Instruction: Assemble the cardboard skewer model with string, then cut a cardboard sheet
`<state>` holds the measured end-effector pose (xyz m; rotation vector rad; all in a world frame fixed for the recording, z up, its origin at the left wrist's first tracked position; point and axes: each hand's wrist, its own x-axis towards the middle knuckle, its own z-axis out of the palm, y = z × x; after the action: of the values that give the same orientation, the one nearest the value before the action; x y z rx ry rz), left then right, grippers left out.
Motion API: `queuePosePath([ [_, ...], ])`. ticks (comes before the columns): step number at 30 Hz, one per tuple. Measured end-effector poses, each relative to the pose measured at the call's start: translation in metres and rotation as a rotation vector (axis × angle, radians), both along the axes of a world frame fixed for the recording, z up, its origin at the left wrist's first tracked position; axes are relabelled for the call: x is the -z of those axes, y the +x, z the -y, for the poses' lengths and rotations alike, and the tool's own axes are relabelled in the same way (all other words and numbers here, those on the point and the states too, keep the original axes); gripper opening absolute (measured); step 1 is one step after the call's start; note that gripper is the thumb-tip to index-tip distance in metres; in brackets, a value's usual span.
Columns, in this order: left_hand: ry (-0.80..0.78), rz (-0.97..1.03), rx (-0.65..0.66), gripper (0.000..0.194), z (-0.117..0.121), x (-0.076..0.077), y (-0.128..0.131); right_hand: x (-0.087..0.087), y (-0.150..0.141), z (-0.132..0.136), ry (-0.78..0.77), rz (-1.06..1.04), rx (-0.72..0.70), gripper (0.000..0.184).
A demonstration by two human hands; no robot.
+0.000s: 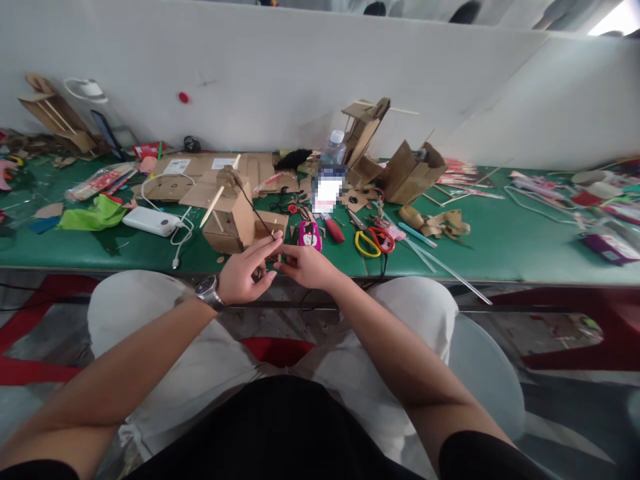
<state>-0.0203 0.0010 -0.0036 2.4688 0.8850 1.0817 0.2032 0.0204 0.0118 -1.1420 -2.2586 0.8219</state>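
Note:
My left hand (247, 270), with a watch (207, 288) on its wrist, is at the table's front edge with fingers stretched out and thumb apart. My right hand (306, 267) meets its fingertips from the right, its fingers curled; anything small in them is hidden. Just behind my hands stands a cardboard model (230, 217) with a wooden stick (213, 205) through its top. From that top a thin dark cord (257, 215) runs down to my left fingertips; whether it is gripped I cannot tell. A purple case with a cartoon print (310, 236) lies beyond my right hand.
Scissors with yellow and red handles (369, 241) lie right of my hands, beside a red-handled tool (333, 229). A white power bank (151, 221) with a cable is at left. Behind are a bottle (334, 148) and a cardboard box (413, 172). A clear stick (465, 283) overhangs the table edge.

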Motion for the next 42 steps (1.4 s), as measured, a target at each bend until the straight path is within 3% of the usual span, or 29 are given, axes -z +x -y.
queuePosePath([
  [4, -0.004, 0.010, -0.140, 0.065, -0.002, -0.001, 0.000, -0.005, 0.006, -0.004, -0.037, 0.056, 0.092, 0.040],
  [8, -0.034, 0.024, -0.253, 0.063, -0.005, -0.001, -0.001, -0.009, 0.013, -0.009, -0.019, 0.138, 0.202, 0.031],
  [12, -0.079, 0.004, -0.299, 0.066, -0.007, -0.001, 0.000, -0.009, 0.023, -0.012, -0.007, 0.294, 0.142, 0.015],
  [15, -0.101, -0.038, -0.317, 0.069, -0.008, 0.001, 0.000, -0.011, 0.028, -0.011, -0.034, 0.360, 0.048, 0.022],
  [21, -0.113, -0.124, -0.332, 0.064, -0.011, 0.007, 0.002, -0.026, 0.029, -0.003, -0.012, 0.106, -0.096, 0.020],
  [28, -0.107, -0.182, -0.309, 0.067, -0.012, 0.011, 0.002, -0.033, 0.028, 0.000, 0.017, -0.090, 0.028, 0.025],
  [42, -0.154, -0.205, -0.352, 0.065, -0.012, 0.009, 0.001, -0.025, 0.028, -0.006, 0.191, -0.219, 0.109, 0.018],
])
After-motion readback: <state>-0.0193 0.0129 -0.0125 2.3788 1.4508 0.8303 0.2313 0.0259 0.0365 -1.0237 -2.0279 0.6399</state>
